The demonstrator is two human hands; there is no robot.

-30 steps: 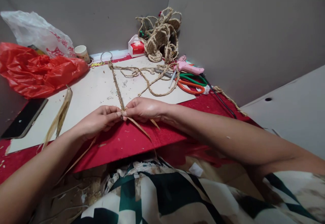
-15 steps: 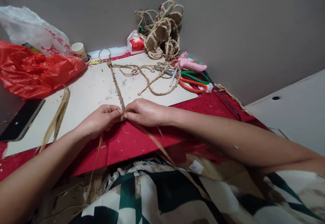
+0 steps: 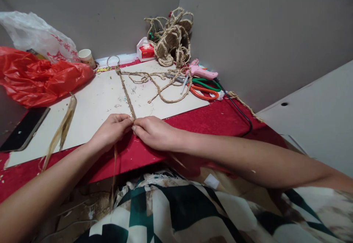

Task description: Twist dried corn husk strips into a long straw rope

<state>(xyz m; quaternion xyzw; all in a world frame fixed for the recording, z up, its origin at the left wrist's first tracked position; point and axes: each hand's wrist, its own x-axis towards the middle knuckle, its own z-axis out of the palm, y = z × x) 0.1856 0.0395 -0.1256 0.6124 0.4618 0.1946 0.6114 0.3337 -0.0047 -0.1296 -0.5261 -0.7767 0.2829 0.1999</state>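
Note:
A braided straw cord (image 3: 126, 95) runs taut from a metal ring (image 3: 113, 61) at the back of the table down to my fingers. My left hand (image 3: 114, 128) pinches the cord's near end between thumb and fingertips. Right beside it, my right hand (image 3: 154, 131) is closed on the same end, thumb and forefinger pressed together. Loose fibre strands (image 3: 114, 169) dangle below my left hand past the table edge. The exact spot where the strands cross is hidden by my fingers. More braided cord (image 3: 165, 97) lies looped on the white board (image 3: 93, 125).
At the back stand woven straw pieces (image 3: 169, 42), a tissue pack (image 3: 145, 50) and a paper cup (image 3: 86, 57). A pink glue gun (image 3: 202, 71) lies by orange-handled scissors (image 3: 204, 94). Left are a red bag (image 3: 41, 81), a phone (image 3: 24, 131) and dry husk strips (image 3: 64, 121).
My right hand has turned and dropped slightly, still at the cord's end. The strand that stretched out below it now hangs mostly hidden. The view has shifted slightly.

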